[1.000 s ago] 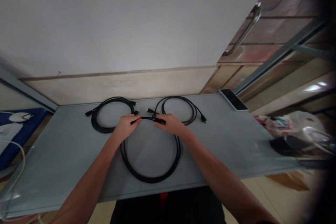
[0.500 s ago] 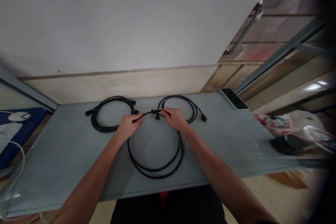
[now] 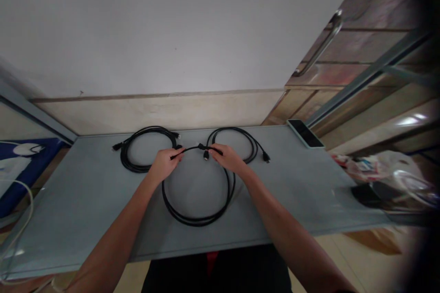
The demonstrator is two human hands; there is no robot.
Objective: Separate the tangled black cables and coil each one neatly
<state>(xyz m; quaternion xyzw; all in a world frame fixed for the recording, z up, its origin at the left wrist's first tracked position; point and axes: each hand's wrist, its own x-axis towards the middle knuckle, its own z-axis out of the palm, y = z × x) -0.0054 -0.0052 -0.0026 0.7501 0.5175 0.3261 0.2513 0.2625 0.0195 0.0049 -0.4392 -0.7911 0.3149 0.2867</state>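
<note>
A black cable point(image 3: 195, 217) lies coiled in a loop at the middle of the grey table point(image 3: 85, 210). My left hand point(image 3: 165, 165) pinches the top of the loop on its left side. My right hand point(image 3: 228, 159) grips the top on the right, where a plug end point(image 3: 205, 153) sticks out. The stretch of cable between my hands is lifted a little off the table. Two more coiled black cables rest at the back: the left coil point(image 3: 137, 149) and the right coil point(image 3: 245, 139).
A phone point(image 3: 305, 132) lies face up at the table's far right corner. A wall runs behind the table, with a wooden door and metal handle point(image 3: 323, 46) at the right. Clutter and plastic bags point(image 3: 385, 178) sit off the right edge. Blue bedding point(image 3: 20, 169) is at left.
Both hands have worked the top of the middle loop. The loop has tightened and its lower edge has drawn a little away from the table's front edge. The other two coils stayed put.
</note>
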